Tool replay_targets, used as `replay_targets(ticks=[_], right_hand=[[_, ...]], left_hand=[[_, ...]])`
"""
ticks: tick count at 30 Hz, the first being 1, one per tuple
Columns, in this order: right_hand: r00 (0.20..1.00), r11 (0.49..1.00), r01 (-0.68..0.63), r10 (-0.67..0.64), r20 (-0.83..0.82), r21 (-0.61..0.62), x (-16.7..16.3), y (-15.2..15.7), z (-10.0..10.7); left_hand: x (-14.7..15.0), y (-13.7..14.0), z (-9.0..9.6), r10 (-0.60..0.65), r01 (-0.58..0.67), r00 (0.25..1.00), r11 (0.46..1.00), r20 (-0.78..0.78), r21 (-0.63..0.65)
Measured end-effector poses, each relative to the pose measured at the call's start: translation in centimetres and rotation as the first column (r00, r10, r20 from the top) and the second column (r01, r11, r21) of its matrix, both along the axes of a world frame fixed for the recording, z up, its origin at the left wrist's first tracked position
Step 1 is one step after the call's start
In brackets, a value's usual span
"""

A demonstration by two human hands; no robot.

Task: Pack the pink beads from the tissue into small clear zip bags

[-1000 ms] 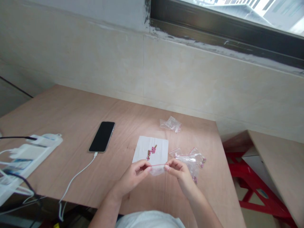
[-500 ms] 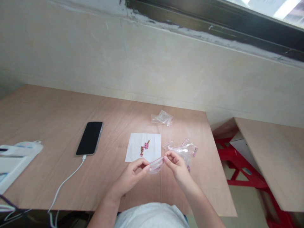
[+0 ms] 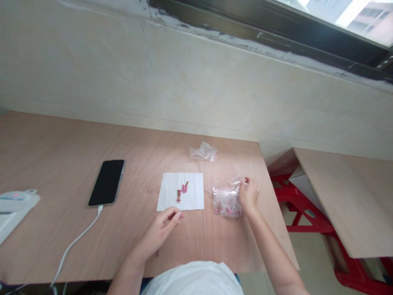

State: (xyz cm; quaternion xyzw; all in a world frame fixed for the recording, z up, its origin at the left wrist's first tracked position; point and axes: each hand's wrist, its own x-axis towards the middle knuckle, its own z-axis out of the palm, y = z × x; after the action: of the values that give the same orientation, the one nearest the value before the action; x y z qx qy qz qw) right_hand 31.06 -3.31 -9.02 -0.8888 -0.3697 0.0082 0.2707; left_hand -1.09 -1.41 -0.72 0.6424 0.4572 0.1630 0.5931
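My left hand (image 3: 162, 229) is just in front of a white paper sheet (image 3: 195, 192), thumb and forefinger brought together; whatever may be between the tips is too small to make out. On the sheet lies a little cluster of pink and brass-coloured beads (image 3: 183, 189). To its right, clear zip bags (image 3: 225, 198) lie overlapping, with pink beads showing along the bottom. My right hand (image 3: 250, 194) is at their right edge, its fingers closed on the plastic, and a dark pink spot shows by the fingertips.
Another crumpled clear bag (image 3: 206, 151) lies farther back. Toward the left are a black phone (image 3: 107, 182) with a white charging cable (image 3: 80, 241) and a white power strip (image 3: 18, 209). A red stool (image 3: 302, 205) stands beyond the table's right edge, by a second table (image 3: 346, 196).
Both hands held a small clear bag together between them. They have since parted: my right hand went right to the bags, and my left drew back slightly. The view shifted a little.
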Motion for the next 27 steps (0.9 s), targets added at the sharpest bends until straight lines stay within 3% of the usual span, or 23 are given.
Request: replay_targets(ticks=[2, 4, 6, 9, 11, 16, 21, 24, 27], right_hand=[[0.996, 0.999, 0.044, -0.046, 0.081, 0.019, -0.4, 1.3, 0.6], [0.995, 0.999, 0.004, -0.008, 0.096, 0.039, -0.9, 3.3, 1.4], [0.986, 0.989, -0.144, 0.142, 0.082, 0.019, -1.9, 5.9, 2.0], [0.91, 0.913, -0.402, 0.407, 0.078, -0.069, -4.0, 9.9, 1.6], [0.869, 0.864, -0.477, 0.491, 0.059, -0.16, -5.4, 11.8, 0.9], [0.858, 0.838, -0.488, 0.512, 0.04, -0.243, -7.2, 12.9, -0.2], [0.866, 0.85, -0.467, 0.496, 0.07, -0.246, -7.1, 12.1, 0.8], [0.911, 0.91, -0.404, 0.41, 0.049, -0.092, -6.8, 11.0, 2.8], [0.908, 0.918, -0.33, 0.373, -0.192, 0.222, -7.5, 8.3, 5.6]], left_hand=[[-0.3, 0.1, -0.3, 0.021, -0.021, 1.0, 1.0, -0.003, 0.004], [-0.5, 0.2, -0.4, 0.039, -0.039, 0.999, 0.999, -0.009, 0.008], [-0.6, 0.3, -0.5, 0.054, -0.054, 0.998, 0.998, -0.013, 0.016], [-0.8, 0.4, -0.3, 0.076, -0.076, 0.997, 0.997, -0.016, 0.025], [-1.0, 0.3, -0.2, 0.087, -0.087, 0.996, 0.996, -0.018, 0.023], [-1.5, 0.1, -0.2, 0.112, -0.112, 0.993, 0.994, -0.02, 0.007], [-1.7, 0.1, -0.4, 0.113, -0.112, 0.993, 0.994, -0.029, 0.009], [-1.6, 0.3, -0.4, 0.097, -0.097, 0.995, 0.995, -0.024, 0.017], [-1.0, 0.3, 0.1, 0.081, -0.082, 0.997, 0.995, 0.012, 0.059]])
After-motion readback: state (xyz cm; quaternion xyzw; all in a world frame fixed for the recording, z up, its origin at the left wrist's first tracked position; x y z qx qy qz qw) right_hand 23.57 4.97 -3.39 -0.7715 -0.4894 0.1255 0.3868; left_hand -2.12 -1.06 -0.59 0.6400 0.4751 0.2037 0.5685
